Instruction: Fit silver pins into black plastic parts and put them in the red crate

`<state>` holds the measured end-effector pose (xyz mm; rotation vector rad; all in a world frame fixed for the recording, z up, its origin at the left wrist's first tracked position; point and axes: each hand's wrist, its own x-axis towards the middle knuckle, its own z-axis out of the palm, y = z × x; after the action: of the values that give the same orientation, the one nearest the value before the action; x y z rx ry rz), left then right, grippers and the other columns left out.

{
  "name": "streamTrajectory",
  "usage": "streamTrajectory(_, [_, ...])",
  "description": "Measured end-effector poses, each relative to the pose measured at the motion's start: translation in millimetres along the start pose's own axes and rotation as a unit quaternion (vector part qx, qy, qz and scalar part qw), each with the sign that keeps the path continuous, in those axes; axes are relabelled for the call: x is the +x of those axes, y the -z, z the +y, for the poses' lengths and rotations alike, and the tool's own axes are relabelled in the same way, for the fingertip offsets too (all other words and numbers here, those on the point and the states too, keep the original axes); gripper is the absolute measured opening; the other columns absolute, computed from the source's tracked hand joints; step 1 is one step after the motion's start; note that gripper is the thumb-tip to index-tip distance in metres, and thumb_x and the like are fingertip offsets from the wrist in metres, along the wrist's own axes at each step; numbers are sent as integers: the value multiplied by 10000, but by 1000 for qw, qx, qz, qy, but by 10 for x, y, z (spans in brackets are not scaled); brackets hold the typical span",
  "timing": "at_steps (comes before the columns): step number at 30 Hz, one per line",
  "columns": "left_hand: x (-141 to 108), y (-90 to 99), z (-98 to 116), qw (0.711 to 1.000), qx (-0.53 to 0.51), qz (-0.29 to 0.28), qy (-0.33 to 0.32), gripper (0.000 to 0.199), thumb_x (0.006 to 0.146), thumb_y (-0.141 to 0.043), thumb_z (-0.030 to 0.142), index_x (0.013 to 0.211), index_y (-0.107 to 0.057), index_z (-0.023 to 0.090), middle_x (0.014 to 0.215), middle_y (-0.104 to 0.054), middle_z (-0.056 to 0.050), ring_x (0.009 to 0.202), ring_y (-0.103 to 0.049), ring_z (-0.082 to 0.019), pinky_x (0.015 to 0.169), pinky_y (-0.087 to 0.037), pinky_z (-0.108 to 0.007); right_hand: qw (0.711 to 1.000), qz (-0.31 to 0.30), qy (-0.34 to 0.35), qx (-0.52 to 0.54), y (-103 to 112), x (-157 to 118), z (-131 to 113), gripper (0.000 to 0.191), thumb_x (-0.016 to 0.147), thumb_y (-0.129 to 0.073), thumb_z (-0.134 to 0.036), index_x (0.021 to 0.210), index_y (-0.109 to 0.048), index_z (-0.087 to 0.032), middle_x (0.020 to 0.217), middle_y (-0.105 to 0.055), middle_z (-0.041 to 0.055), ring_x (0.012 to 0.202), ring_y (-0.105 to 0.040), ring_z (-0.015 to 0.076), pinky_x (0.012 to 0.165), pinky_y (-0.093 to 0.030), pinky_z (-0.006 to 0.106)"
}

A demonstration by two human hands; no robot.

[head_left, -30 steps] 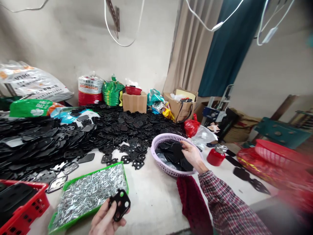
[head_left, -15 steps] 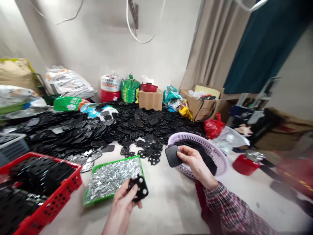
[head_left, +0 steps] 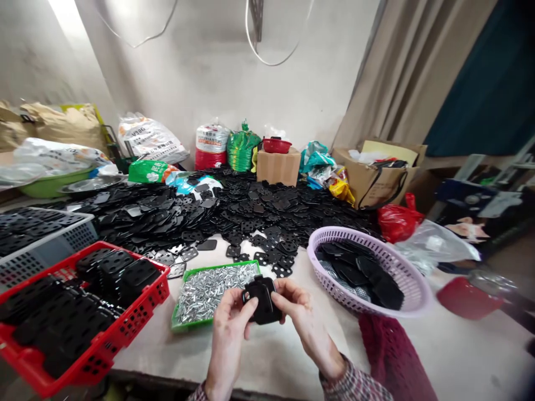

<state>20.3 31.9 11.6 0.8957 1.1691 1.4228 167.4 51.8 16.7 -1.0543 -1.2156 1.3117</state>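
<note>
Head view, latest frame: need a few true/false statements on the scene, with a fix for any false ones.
1. Left hand and right hand both hold a black plate in front of the person. True.
2. The lilac basket sits to the left of the hands. False: it sits to their right.
3. The green tray holds silver metal pieces. True.
4. The red crate is empty. False: it holds black perforated plates.
</note>
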Motion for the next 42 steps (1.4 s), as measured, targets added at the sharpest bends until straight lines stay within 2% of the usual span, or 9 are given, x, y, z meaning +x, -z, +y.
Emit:
streamTrajectory(6, [23,36,11,1000,-9,-2,2,329,744,-738,356,997,-641,170,814,-607,-11,632,-507,-110,460,-359,-180,999,-5,14,45,-84,-20,4,188,800,-682,-336,898,-643,-180,703,-553,-10,594,-491,120,473,-384,204])
streamTrajectory(10, [14,18,54,996,-55,-68,33,351,803,-673,387,1065,-657,156,945,-668,-70,668,-578,-139,452,-404,-198,998,-3,20,56,-149,-29,-11,285,799,-689,-382,1002,-642,-188,772,-579,10,633,-512,134,486,-425,215])
streamTrajectory(15, [36,22,19,999,-35,-14,12,333,754,-727,393,985,-649,166,950,-691,-64,636,-590,-130,381,-377,-174,1000,-5,-3,22,-221,-8,39,530,701,-763,-383,1172,-615,-191,864,-617,37,729,-560,186,468,-467,227])
streamTrajectory(21, [-15,1,-15,996,-81,-30,28,383,805,-682,408,1097,-637,165,1088,-682,-111,774,-664,-212,450,-511,-242,998,47,30,-41,-209,49,120,248,786,-687,-380,881,-699,-151,750,-652,33,644,-542,155,528,-474,237])
streamTrajectory(27, [-9,-13,-23,994,-104,-30,34,390,794,-698,408,1060,-680,123,992,-708,-125,773,-642,-224,462,-529,-263,974,112,137,-141,-198,78,79,176,872,-628,-350,850,-672,-180,758,-666,16,687,-598,160,608,-501,236])
streamTrajectory(30, [19,6,-35,991,-126,-2,50,368,788,-706,414,1010,-670,124,950,-711,-116,740,-651,-215,464,-522,-265,939,163,220,-209,-172,89,23,128,908,-596,-300,930,-660,-192,840,-687,26,717,-630,161,650,-526,243])
streamTrajectory(33, [26,16,-66,987,-148,33,61,344,802,-690,427,974,-648,131,893,-708,-99,706,-651,-200,516,-550,-297,861,205,344,-312,-128,96,-21,101,928,-569,-207,1001,-637,-192,903,-688,44,766,-643,162,727,-529,263])
streamTrajectory(38, [3,-1,-135,970,-228,34,77,387,764,-738,405,1046,-645,157,979,-720,-104,818,-687,-222,668,-568,-314,756,85,469,-448,-224,9,51,203,910,-555,-101,1080,-624,-187,948,-682,74,839,-635,191,743,-523,309])
streamTrajectory(42, [-16,18,-199,961,-255,61,83,400,749,-745,420,1067,-662,192,1087,-712,-106,974,-677,-251,802,-553,-328,737,53,481,-471,-367,-75,153,199,901,-546,-98,1065,-632,-171,951,-674,89,876,-615,222,749,-521,353])
